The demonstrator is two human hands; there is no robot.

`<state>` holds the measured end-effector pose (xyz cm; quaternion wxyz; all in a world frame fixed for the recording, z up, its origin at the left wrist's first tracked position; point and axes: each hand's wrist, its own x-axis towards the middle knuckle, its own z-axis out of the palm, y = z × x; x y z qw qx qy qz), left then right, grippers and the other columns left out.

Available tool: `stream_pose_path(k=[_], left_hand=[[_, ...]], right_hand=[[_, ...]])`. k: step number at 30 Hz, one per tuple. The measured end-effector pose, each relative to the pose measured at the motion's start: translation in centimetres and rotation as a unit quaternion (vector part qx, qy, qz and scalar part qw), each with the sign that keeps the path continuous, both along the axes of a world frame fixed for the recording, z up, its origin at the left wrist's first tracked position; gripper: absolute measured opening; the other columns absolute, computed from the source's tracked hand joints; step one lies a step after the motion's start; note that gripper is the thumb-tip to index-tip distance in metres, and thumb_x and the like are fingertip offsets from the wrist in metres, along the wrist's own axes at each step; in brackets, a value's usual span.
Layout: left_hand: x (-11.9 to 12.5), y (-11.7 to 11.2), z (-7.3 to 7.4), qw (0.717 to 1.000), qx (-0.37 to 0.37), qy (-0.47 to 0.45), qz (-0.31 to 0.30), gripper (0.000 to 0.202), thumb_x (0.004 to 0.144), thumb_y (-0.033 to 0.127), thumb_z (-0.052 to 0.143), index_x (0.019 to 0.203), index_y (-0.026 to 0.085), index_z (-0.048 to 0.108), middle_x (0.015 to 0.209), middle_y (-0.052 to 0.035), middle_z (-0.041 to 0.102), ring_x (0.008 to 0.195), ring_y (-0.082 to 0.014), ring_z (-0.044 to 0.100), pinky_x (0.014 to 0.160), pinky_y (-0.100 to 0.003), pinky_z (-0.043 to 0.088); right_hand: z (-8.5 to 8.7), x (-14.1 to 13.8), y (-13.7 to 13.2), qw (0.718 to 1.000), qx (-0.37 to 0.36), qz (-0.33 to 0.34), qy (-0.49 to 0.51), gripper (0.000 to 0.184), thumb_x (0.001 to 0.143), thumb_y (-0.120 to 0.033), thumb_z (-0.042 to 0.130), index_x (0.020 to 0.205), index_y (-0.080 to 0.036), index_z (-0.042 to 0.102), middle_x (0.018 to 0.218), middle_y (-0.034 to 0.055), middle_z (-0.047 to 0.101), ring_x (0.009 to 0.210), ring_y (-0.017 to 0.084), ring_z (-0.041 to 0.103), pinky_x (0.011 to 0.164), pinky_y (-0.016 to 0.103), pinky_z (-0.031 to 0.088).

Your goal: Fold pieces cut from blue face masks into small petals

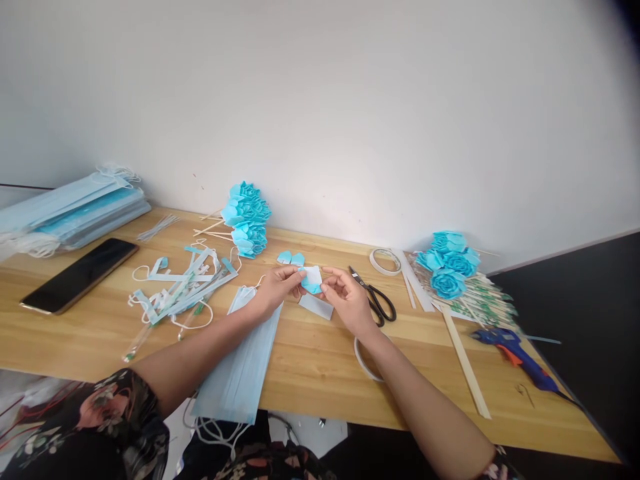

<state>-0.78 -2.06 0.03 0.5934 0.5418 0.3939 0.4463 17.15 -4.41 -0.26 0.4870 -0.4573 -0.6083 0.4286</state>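
Between my two hands is a small blue-and-white piece of mask fabric [312,278], held above the table. My left hand [280,285] pinches its left side with thumb and fingers. At its right edge, the fingers of my right hand [347,297] close on it. Two cut blue petals [291,258] lie just behind my hands. Below the held piece rests a pale rectangular strip [316,307]. Beneath my left forearm is a stack of blue face masks [240,363]. Black-handled scissors [377,300] lie to the right of my right hand.
Blue fabric flowers on sticks [246,217] stand back left, more flowers [449,263] at right. Tape rolls [385,261], a glue gun [520,357], a wooden strip [465,363], mask offcuts [187,283], a phone [80,275] and piled masks [75,210] surround my hands.
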Motion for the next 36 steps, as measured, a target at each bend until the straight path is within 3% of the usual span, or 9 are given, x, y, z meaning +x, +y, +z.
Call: stream_pose_path(k=[6, 12, 16, 24, 30, 36], left_hand=[[0.1, -0.1, 0.3, 0.999, -0.004, 0.023, -0.036, 0.043, 0.076, 0.055, 0.060, 0.072, 0.012, 0.061, 0.059, -0.0013, 0.060, 0.053, -0.0102, 0.053, 0.054, -0.023, 0.043], [0.6, 0.0, -0.7, 0.994, 0.010, 0.076, -0.072, 0.036, 0.068, 0.045, 0.070, 0.079, 0.011, 0.064, 0.063, -0.0008, 0.059, 0.055, -0.0098, 0.051, 0.051, -0.022, 0.041], [0.6, -0.1, -0.8, 0.995, 0.007, 0.073, -0.065, 0.031, 0.068, 0.041, 0.069, 0.069, 0.011, 0.060, 0.058, 0.0003, 0.056, 0.053, -0.0088, 0.049, 0.052, -0.022, 0.040], [0.3, 0.0, -0.5, 0.993, -0.005, 0.060, -0.097, 0.028, 0.070, 0.040, 0.065, 0.074, 0.013, 0.056, 0.061, 0.0014, 0.055, 0.054, -0.0092, 0.050, 0.053, -0.022, 0.041], [0.2, -0.4, -0.2, 0.980, 0.058, 0.142, -0.130, 0.018, 0.074, 0.032, 0.057, 0.074, 0.014, 0.057, 0.060, 0.0034, 0.046, 0.055, -0.0087, 0.041, 0.051, -0.020, 0.031], [0.3, -0.6, -0.2, 0.962, 0.122, 0.214, -0.121, 0.015, 0.076, 0.027, 0.053, 0.074, 0.014, 0.059, 0.059, 0.0033, 0.048, 0.057, -0.0098, 0.042, 0.052, -0.021, 0.032]], right_hand=[[0.3, 0.0, -0.1, 1.000, -0.001, -0.004, -0.013, 0.032, 0.079, -0.032, 0.062, 0.109, -0.022, 0.058, 0.080, 0.0017, 0.065, 0.070, 0.017, 0.065, 0.071, 0.033, 0.057], [-0.1, -0.1, -0.1, 1.000, 0.001, 0.001, -0.001, 0.033, 0.080, -0.034, 0.063, 0.110, -0.023, 0.057, 0.080, 0.0018, 0.065, 0.074, 0.017, 0.064, 0.074, 0.034, 0.057], [-0.5, -0.1, -0.2, 1.000, 0.004, 0.014, -0.004, 0.035, 0.081, -0.032, 0.062, 0.114, -0.022, 0.056, 0.082, 0.0019, 0.063, 0.076, 0.017, 0.063, 0.074, 0.033, 0.055], [0.1, -0.1, 0.1, 0.997, -0.034, 0.066, -0.002, 0.036, 0.081, -0.032, 0.061, 0.114, -0.021, 0.058, 0.080, 0.0009, 0.064, 0.071, 0.015, 0.062, 0.072, 0.030, 0.054], [-0.2, 0.2, 0.1, 0.998, -0.038, 0.056, -0.009, 0.041, 0.077, -0.033, 0.065, 0.116, -0.022, 0.059, 0.105, 0.0057, 0.067, 0.087, 0.018, 0.064, 0.078, 0.031, 0.053], [0.1, 0.3, 0.0, 0.999, -0.010, 0.032, -0.042, 0.037, 0.077, -0.036, 0.065, 0.110, -0.021, 0.062, 0.095, 0.0045, 0.068, 0.081, 0.017, 0.063, 0.071, 0.029, 0.052]])
